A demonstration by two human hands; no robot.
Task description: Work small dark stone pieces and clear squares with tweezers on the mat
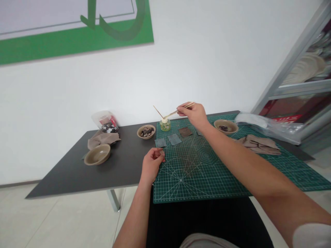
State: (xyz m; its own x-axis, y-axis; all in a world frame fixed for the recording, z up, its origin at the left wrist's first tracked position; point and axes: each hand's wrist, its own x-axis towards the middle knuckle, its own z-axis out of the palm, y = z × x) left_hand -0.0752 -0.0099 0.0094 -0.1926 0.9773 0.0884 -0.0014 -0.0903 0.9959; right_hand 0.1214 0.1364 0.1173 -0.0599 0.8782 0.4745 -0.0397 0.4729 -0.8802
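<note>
My right hand (194,113) is raised over the far edge of the green cutting mat (222,172) and pinches a thin wooden stick (178,111). The stick slants down into a small glass bottle of pale liquid (164,124), where a second stick (158,112) leans the other way. My left hand (152,162) rests at the mat's left edge with its fingers curled; whether it holds anything I cannot make out. Three small flat squares lie on the mat just beyond it: two grey-blue (160,142) (174,139) and one brown (185,132).
A dark table (77,172) carries a bowl of dark pieces (146,131), an empty bowl (97,154), a bowl at the right (226,126), a clear jar lying on its side (107,123), beige cloths (103,138) (258,144) and a plastic bag (269,125). A metal frame (294,62) stands at right.
</note>
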